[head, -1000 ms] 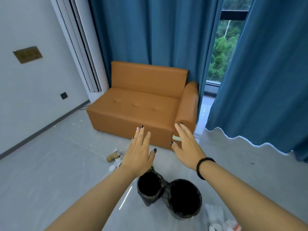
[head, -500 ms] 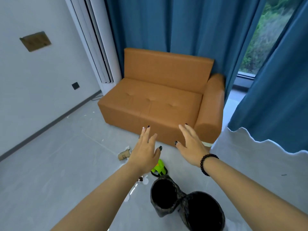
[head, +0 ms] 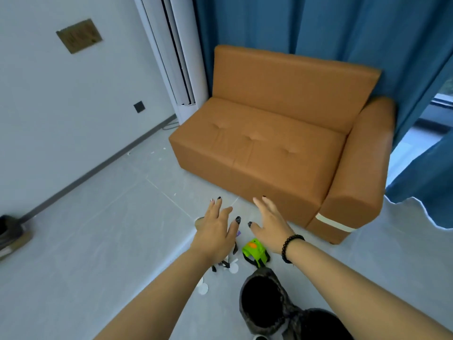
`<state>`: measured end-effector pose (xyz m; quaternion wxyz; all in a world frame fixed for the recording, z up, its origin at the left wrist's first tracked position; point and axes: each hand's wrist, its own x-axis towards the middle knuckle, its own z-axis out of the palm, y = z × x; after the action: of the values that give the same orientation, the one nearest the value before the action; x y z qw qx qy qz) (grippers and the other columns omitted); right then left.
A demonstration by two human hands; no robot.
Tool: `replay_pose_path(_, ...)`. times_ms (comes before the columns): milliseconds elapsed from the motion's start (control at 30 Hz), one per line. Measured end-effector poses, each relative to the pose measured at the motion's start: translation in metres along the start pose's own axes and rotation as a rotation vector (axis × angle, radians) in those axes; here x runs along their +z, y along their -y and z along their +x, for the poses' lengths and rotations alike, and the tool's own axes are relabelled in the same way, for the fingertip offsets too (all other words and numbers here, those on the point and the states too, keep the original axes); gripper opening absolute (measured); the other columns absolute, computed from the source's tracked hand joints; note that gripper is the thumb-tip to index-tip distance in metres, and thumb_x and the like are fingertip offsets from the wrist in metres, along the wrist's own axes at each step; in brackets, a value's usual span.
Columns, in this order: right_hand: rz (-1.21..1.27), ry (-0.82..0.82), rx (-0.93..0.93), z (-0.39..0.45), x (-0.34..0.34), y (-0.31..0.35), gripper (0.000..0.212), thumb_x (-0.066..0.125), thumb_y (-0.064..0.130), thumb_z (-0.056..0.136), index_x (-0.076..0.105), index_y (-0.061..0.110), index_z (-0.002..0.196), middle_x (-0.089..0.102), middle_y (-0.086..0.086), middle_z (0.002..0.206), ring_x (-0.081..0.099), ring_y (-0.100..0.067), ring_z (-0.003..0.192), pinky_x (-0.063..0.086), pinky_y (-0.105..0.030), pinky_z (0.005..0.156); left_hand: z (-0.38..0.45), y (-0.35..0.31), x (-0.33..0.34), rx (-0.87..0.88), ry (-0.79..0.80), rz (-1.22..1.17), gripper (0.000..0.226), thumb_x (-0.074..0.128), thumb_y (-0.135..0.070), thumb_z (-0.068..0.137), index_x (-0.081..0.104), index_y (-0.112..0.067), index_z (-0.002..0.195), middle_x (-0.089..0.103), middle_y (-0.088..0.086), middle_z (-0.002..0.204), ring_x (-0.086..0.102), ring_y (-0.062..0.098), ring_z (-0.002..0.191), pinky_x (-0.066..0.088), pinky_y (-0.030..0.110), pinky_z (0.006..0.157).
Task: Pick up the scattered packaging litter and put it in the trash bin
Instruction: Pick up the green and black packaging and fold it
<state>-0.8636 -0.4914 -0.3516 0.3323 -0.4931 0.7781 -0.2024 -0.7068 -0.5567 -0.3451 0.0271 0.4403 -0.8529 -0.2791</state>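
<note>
Our view has swung down since a sec ago: green wrapper (head: 255, 251) now btwn both grips. L hand (head: 218, 231) & R hand (head: 269, 227) released, empty; bin (head: 263, 305) just behind, so pickup's next.

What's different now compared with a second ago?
The view has swung left and down: the sofa looks larger, the window has slid out of sight, and green packaging now shows beside the bin bags. The left hand and right hand stay open, outstretched and empty.

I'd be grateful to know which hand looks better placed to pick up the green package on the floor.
Probably the right hand: it is open and empty, hovering just above the green package. The left hand, also open, sits farther left over other litter.
</note>
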Motion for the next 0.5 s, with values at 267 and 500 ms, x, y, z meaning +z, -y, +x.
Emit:
replay_pose_path(267,-0.022,0.038,0.024,0.068,0.026,0.024,0.061,0.045,0.026,0.096,0.015,0.023,0.149,-0.003,0.005,0.158,0.006,-0.016,0.146,0.025,-0.032,0.114,0.054,0.061,-0.027,-0.035,0.074,-0.13,0.053,0.026,-0.046,0.1,0.032,-0.019,0.146,0.003,0.0,0.161,-0.01,0.012,0.147,0.01,0.029,0.118)
replay_pose_path(500,0.026,-0.009,0.177,0.136,0.083,0.054,0.059,0.045,0.024,0.096,0.018,0.024,0.149,-0.005,0.006,0.158,0.015,-0.015,0.144,0.026,-0.029,0.111,0.122,0.145,-0.04,0.035,0.204,-0.166,0.06,0.023,-0.055,0.097,0.033,-0.021,0.145,0.007,-0.003,0.16,-0.008,0.009,0.147,0.013,0.03,0.118)
